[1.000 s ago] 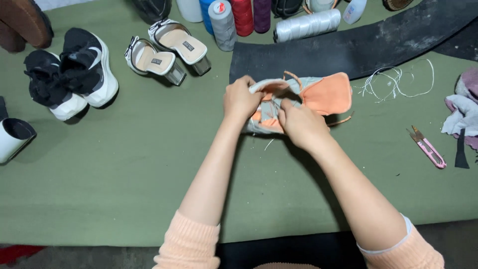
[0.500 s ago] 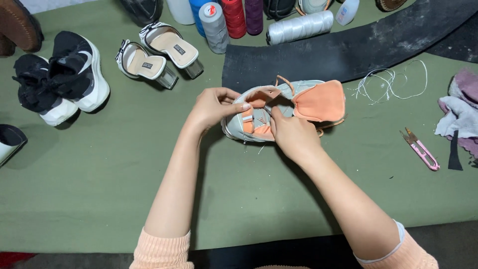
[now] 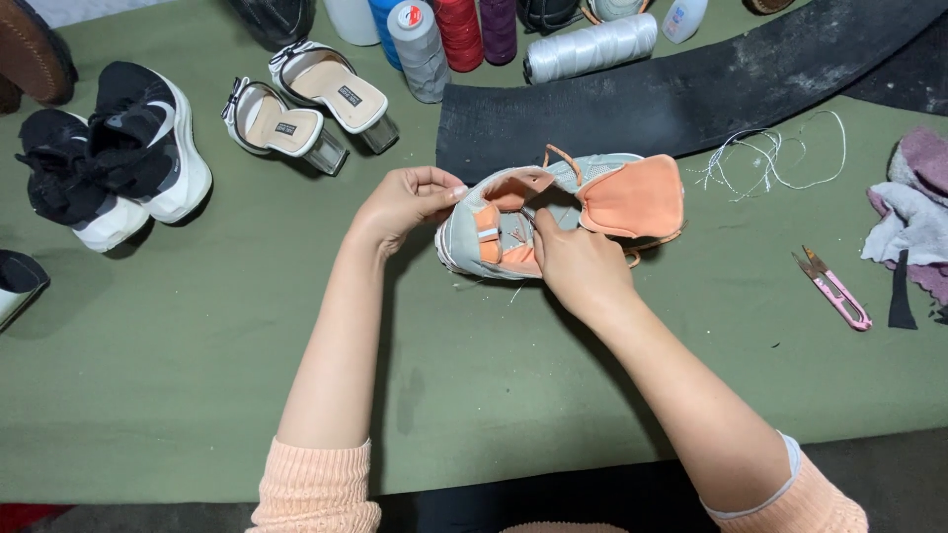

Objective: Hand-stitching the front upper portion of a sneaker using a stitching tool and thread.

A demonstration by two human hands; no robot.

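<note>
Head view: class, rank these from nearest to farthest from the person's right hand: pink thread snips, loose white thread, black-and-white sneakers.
From the right hand:
1. Loose white thread, up and to its right.
2. Pink thread snips, farther right.
3. Black-and-white sneakers, far left.

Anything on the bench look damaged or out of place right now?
Yes. The grey and orange sneaker held by the left hand and right hand has its orange lining folded out. A tangle of loose white thread lies beside it, near the pink thread snips.
</note>
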